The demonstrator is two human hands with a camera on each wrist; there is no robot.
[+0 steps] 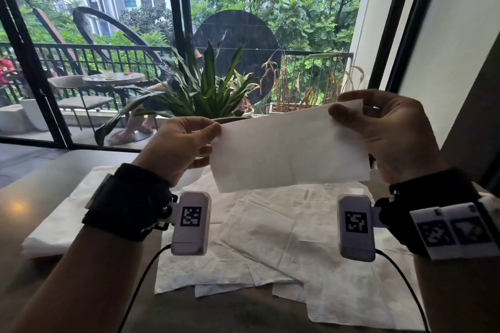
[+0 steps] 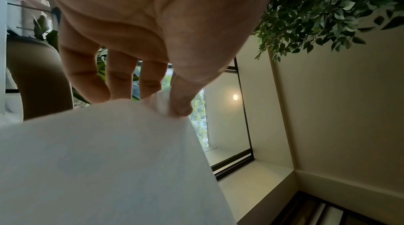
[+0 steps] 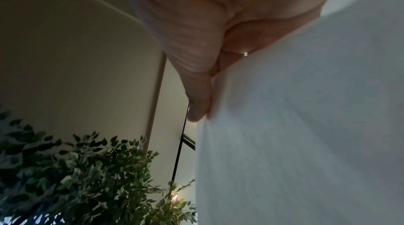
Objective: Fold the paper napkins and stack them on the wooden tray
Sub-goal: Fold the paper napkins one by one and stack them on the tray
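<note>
A white paper napkin [image 1: 289, 149], folded into a long rectangle, hangs in the air above the table. My left hand [image 1: 186, 140] pinches its upper left corner between thumb and fingers. My right hand [image 1: 384, 127] pinches its upper right corner. In the left wrist view the napkin [image 2: 104, 159] fills the lower left, and my left hand [image 2: 172, 107] nips its corner. The right wrist view shows the napkin [image 3: 306, 125] against my right hand [image 3: 203, 104]. Several unfolded napkins [image 1: 284, 246] lie spread on the table below. No wooden tray shows in any view.
A stack of white napkins [image 1: 59, 227] sits at the table's left. A potted plant [image 1: 205, 89] stands just beyond the table's far edge, before a glass wall. A person sits outside on the balcony. Cables run from both wrist cameras toward me.
</note>
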